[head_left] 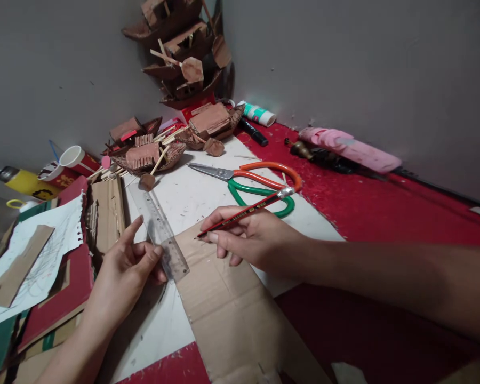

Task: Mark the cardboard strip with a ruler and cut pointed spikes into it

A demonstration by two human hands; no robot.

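Pinning my clear ruler (pixel 159 230) onto the cardboard sheet (pixel 228 304) with left hand (pixel 122 272) fingertips; right hand (pixel 248 234) grasps red pencil (pixel 244 212), tip touching the cardboard. Scissors (pixel 256 181) lie just beyond.

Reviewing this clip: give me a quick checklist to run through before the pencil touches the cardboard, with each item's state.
1. Left hand pinching the clear ruler: ok.
2. Ruler lying flat on the cardboard sheet: not ok, only its near end overlaps the edge.
3. Right hand with a writing grip on the red pencil: ok.
4. Pencil tip against the ruler edge: not ok, apart.
5. Pencil sharpness: cannot tell.
6. Scissors away from both hands: ok.
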